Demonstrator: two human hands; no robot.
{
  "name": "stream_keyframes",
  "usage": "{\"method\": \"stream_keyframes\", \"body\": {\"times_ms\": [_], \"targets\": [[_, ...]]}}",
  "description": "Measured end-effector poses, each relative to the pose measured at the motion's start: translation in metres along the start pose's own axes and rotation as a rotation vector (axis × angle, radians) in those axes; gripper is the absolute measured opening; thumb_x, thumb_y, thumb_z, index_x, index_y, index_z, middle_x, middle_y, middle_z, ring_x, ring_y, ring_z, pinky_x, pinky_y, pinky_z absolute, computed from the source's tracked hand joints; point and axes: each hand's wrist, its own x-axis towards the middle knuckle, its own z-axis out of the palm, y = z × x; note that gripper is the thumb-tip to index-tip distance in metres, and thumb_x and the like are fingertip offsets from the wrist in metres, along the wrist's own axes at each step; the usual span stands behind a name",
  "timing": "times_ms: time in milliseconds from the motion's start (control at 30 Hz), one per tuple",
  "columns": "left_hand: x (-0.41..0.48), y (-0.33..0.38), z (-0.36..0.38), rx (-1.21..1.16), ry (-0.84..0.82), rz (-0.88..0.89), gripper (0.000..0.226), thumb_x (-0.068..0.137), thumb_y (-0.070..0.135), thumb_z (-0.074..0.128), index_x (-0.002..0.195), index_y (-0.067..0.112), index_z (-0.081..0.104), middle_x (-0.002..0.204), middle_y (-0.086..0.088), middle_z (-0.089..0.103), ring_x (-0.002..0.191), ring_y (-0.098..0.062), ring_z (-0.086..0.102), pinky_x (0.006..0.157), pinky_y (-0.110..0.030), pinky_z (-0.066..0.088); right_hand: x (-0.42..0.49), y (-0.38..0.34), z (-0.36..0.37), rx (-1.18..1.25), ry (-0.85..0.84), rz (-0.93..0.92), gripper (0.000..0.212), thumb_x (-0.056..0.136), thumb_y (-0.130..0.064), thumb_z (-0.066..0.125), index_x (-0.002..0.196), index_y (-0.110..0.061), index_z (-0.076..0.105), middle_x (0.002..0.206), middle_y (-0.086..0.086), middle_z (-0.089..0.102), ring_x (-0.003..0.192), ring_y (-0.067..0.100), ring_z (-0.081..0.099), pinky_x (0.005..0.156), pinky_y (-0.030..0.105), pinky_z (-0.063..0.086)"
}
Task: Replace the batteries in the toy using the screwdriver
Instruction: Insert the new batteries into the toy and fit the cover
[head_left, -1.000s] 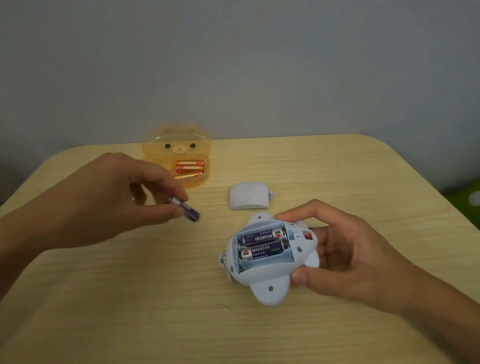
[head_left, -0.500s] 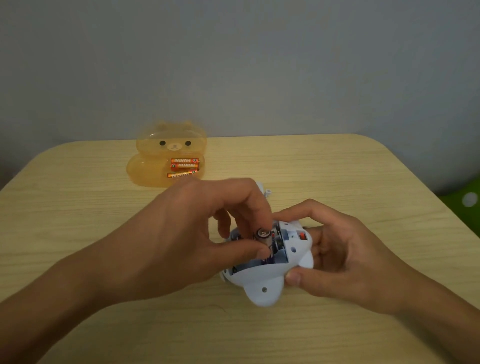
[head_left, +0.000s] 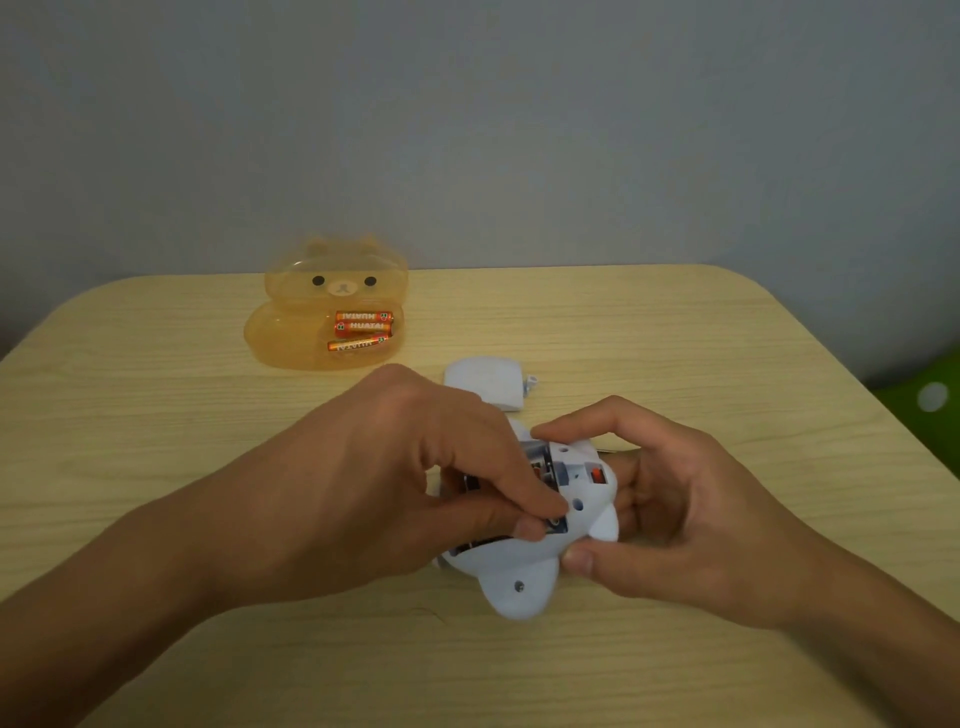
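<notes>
A right hand (head_left: 675, 499) grips a white plastic toy (head_left: 524, 577) at a pale wooden table (head_left: 675, 322); the left hand (head_left: 395, 483) curls fingers into its open battery bay, hold unclear. Beyond: a white plastic cover (head_left: 485, 382), then a translucent orange bear-shaped case (head_left: 306, 317) holding orange batteries (head_left: 363, 328).

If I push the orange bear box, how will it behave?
The box looks like thin plastic, so probably light and easy to slide on the smooth table. Its lid seems to stand open; a high push may tip it. The batteries inside lie loose and will likely roll.
</notes>
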Motion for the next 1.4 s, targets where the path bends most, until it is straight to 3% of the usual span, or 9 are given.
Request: {"method": "stream_keyframes", "body": {"times_ms": [233, 433, 667, 767, 867, 1000, 1133, 1233, 1400], "targets": [[-0.018, 0.008, 0.003, 0.186, -0.052, 0.068, 0.028, 0.099, 0.041, 0.063, 0.114, 0.029, 0.084, 0.109, 0.013, 0.071, 0.095, 0.0, 0.064, 0.077, -0.017, 0.051, 0.0, -0.003, 0.001, -0.004, 0.006, -0.004, 0.058, 0.08, 0.01, 0.085, 0.122, -0.024, 0.064, 0.094, 0.012, 0.082, 0.078, 0.023, 0.079, 0.07, 0.031, 0.062], [-0.025, 0.01, 0.003, 0.255, -0.084, 0.045, 0.031, 0.1, 0.04, 0.057, 0.121, 0.031, 0.08, 0.107, 0.014, 0.065, 0.094, -0.006, 0.06, 0.073, -0.029, 0.053, 0.0, -0.005, 0.001, -0.015, 0.014, -0.004, 0.057, 0.079, 0.012, 0.084, 0.121, -0.023, 0.064, 0.094, 0.014, 0.083, 0.076, 0.022, 0.078, 0.068, 0.031, 0.062], [-0.008, 0.008, -0.007, 0.208, -0.086, 0.037, 0.028, 0.102, 0.041, 0.055, 0.111, 0.034, 0.081, 0.105, 0.018, 0.067, 0.095, 0.001, 0.064, 0.076, -0.022, 0.053, -0.002, -0.005, 0.002, -0.019, 0.028, -0.006, 0.058, 0.079, 0.012, 0.085, 0.121, -0.023, 0.065, 0.092, 0.014, 0.082, 0.076, 0.024, 0.078, 0.069, 0.034, 0.063], [0.017, -0.018, -0.023, 0.028, 0.139, -0.126, 0.022, 0.102, 0.034, 0.058, 0.102, 0.033, 0.08, 0.097, 0.018, 0.076, 0.091, -0.01, 0.072, 0.078, -0.027, 0.057, -0.003, -0.006, 0.004, -0.014, 0.031, -0.011, 0.057, 0.079, 0.01, 0.084, 0.122, -0.021, 0.065, 0.096, 0.019, 0.082, 0.078, 0.029, 0.078, 0.069, 0.036, 0.064], [0.038, -0.059, -0.024, 0.226, 0.196, -0.257, 0.012, 0.093, 0.036, 0.071, 0.103, 0.034, 0.079, 0.102, 0.02, 0.076, 0.093, -0.003, 0.069, 0.078, -0.031, 0.057, -0.005, -0.003, 0.003, -0.015, 0.054, 0.0, 0.058, 0.079, 0.013, 0.083, 0.122, -0.022, 0.065, 0.094, 0.019, 0.081, 0.075, 0.028, 0.074, 0.069, 0.041, 0.064], [0.047, -0.075, -0.014, 0.347, -0.003, -0.366, 0.042, 0.085, 0.05, 0.08, 0.124, 0.037, 0.073, 0.132, 0.015, 0.072, 0.108, -0.003, 0.064, 0.094, -0.037, 0.057, -0.006, -0.003, 0.003, -0.021, 0.078, 0.005, 0.058, 0.079, 0.012, 0.084, 0.121, -0.023, 0.065, 0.091, 0.02, 0.081, 0.067, 0.039, 0.07, 0.071, 0.048, 0.064], [0.05, -0.07, -0.015, 0.358, -0.057, -0.352, 0.056, 0.077, 0.057, 0.079, 0.129, 0.035, 0.074, 0.128, 0.014, 0.075, 0.101, -0.003, 0.064, 0.09, -0.029, 0.056, -0.005, -0.003, 0.002, -0.02, 0.07, 0.013, 0.058, 0.078, 0.012, 0.085, 0.12, -0.024, 0.066, 0.091, 0.019, 0.081, 0.07, 0.026, 0.071, 0.066, 0.033, 0.063], [0.05, -0.067, -0.017, 0.348, -0.081, -0.359, 0.055, 0.079, 0.047, 0.085, 0.131, 0.032, 0.072, 0.12, 0.016, 0.074, 0.091, 0.005, 0.062, 0.082, -0.02, 0.052, -0.004, -0.002, 0.001, -0.01, 0.068, 0.015, 0.058, 0.078, 0.012, 0.084, 0.12, -0.023, 0.066, 0.092, 0.02, 0.081, 0.071, 0.025, 0.071, 0.066, 0.031, 0.061], [0.029, -0.056, -0.024, 0.086, 0.144, -0.315, 0.064, 0.073, 0.041, 0.091, 0.133, 0.032, 0.069, 0.112, 0.019, 0.075, 0.104, -0.002, 0.071, 0.095, -0.029, 0.059, -0.004, -0.002, 0.002, 0.002, 0.07, 0.016, 0.058, 0.079, 0.012, 0.084, 0.119, -0.025, 0.066, 0.091, 0.018, 0.082, 0.07, 0.025, 0.071, 0.065, 0.028, 0.061]]}}
